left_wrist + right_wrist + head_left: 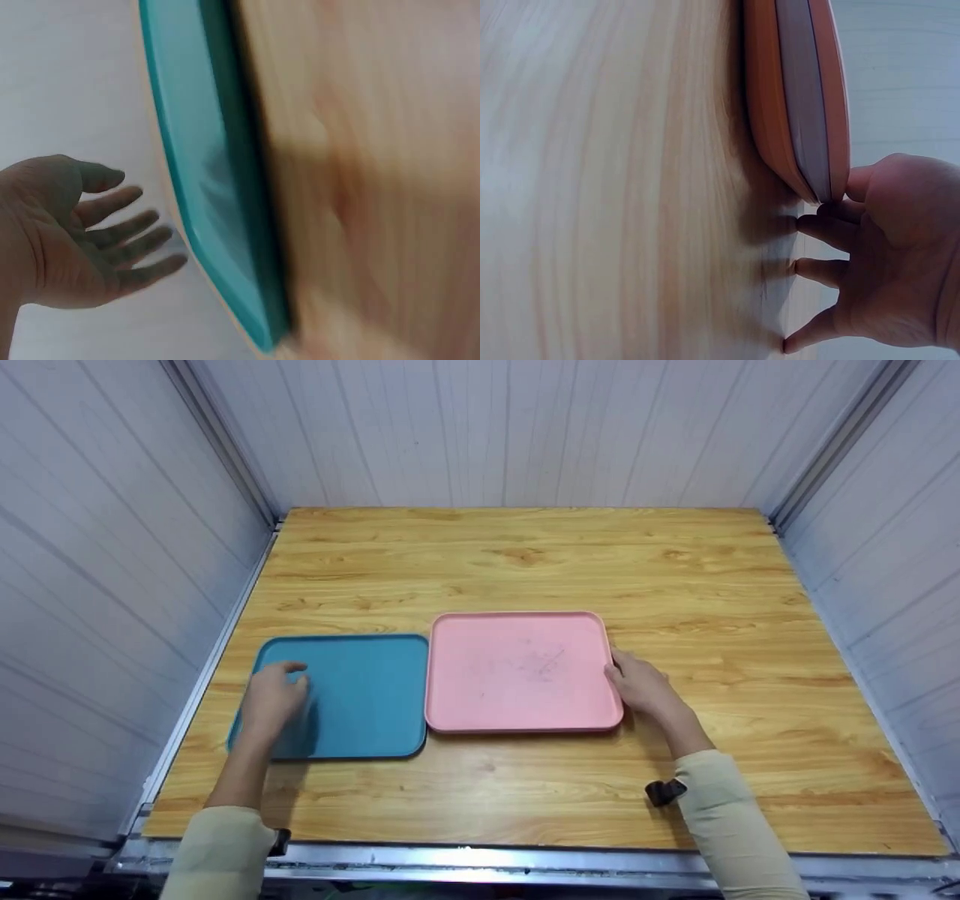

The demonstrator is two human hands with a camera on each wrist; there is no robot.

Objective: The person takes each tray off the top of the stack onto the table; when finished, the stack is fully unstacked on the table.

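A blue rectangular tray lies on the left of the wooden table. My left hand hovers over its left end with fingers spread and nothing held; the left wrist view shows the hand's shadow on the tray. Beside it, a pink tray with dark scuffs sits close to the blue one. My right hand pinches the pink tray's right edge, thumb at the rim and index finger below. From the right wrist, that edge shows stacked bands of pink, greyish and orange-pink. The other right fingers reach down to the tabletop.
The wood-grain table has pale panel walls at the back and both sides. A metal rail runs along its front edge. Dark wrist devices sit at both cream sleeves.
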